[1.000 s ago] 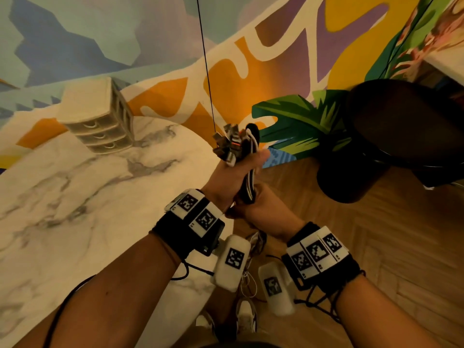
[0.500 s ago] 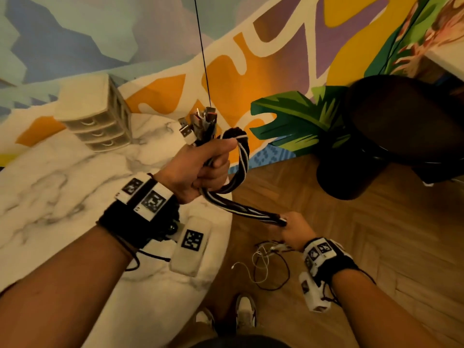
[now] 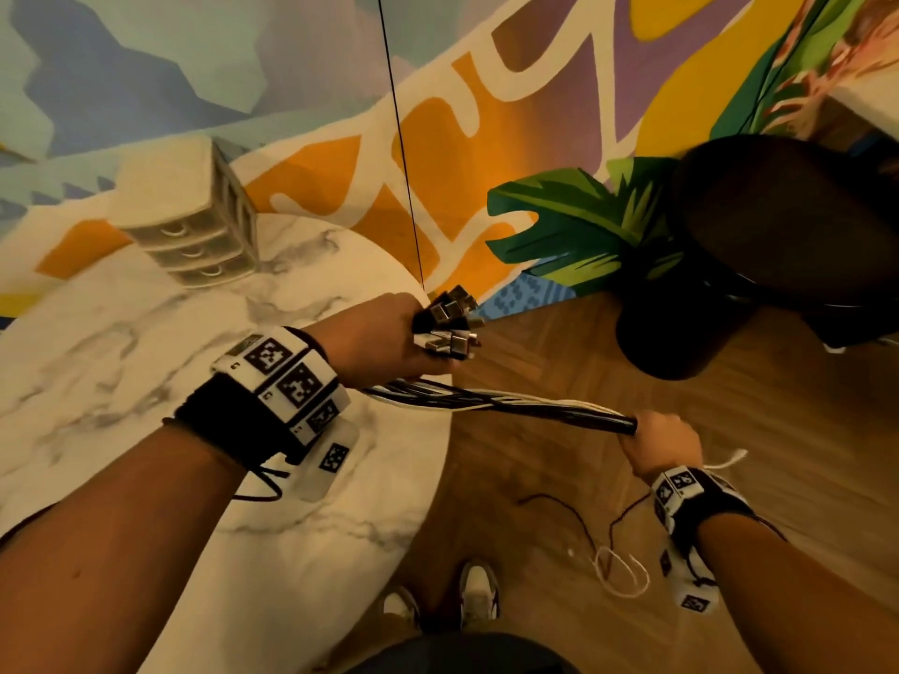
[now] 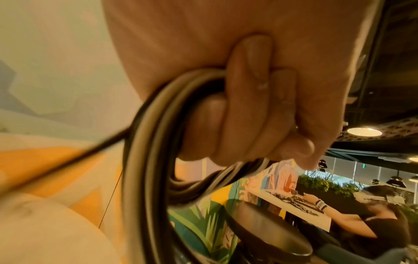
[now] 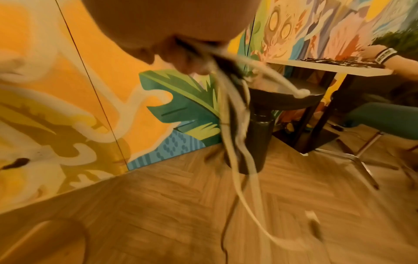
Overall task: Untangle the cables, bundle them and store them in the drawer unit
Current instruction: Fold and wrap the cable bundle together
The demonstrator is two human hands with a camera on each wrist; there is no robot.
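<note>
A bundle of black and white cables (image 3: 511,403) stretches taut between my two hands over the table's right edge. My left hand (image 3: 389,338) grips one end, and the USB plugs (image 3: 450,325) stick out past its knuckles. In the left wrist view the fingers (image 4: 253,110) curl round looped cables (image 4: 149,160). My right hand (image 3: 661,442) grips the bundle further along, over the floor. Below it the loose cable tails (image 5: 239,142) hang down toward the floor (image 3: 618,566). The beige drawer unit (image 3: 189,221) stands at the back of the marble table (image 3: 121,362), all three drawers closed.
A dark round stool (image 3: 778,235) stands on the wooden floor to the right. A painted wall runs behind the table, with a thin black cord (image 3: 399,138) hanging down it. My shoes (image 3: 479,593) show below. Another person works at a table (image 4: 305,207) behind.
My hands have moved apart. The right hand slid down and rightward along the bundle, pulling it straight. The left hand dropped lower and turned, so the plugs now point right.
</note>
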